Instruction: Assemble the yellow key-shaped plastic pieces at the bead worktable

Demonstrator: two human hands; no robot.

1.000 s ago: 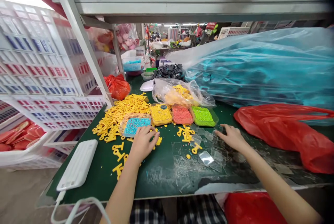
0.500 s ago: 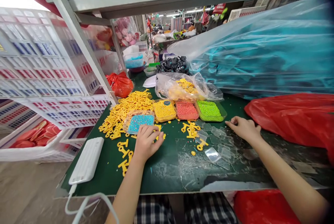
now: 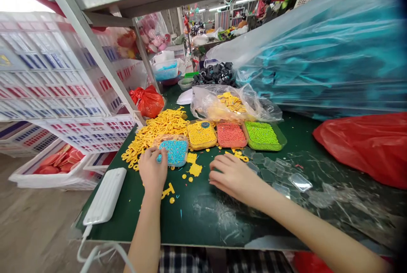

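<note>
My left hand (image 3: 153,170) rests on the green table (image 3: 203,218), its fingertips touching the near left corner of a tray of blue beads (image 3: 174,152); fingers are curled and what they hold, if anything, is hidden. My right hand (image 3: 233,175) lies flat on the table with fingers stretched to the left, beside loose yellow key-shaped pieces (image 3: 193,169) and over small clear plastic pieces (image 3: 273,167). Trays of yellow beads (image 3: 201,134), red beads (image 3: 231,134) and green beads (image 3: 262,134) stand in a row behind.
A heap of yellow key pieces (image 3: 155,131) lies at the back left. A white power bank (image 3: 103,196) with a cable sits near the left edge. Red bags (image 3: 365,148) and a large blue plastic-wrapped bundle (image 3: 324,48) fill the right. White crates (image 3: 54,82) stand left.
My right hand has swung left from the clear pieces to the middle of the table. My left hand shifted left to the blue bead tray's corner. The view tilted down and right.
</note>
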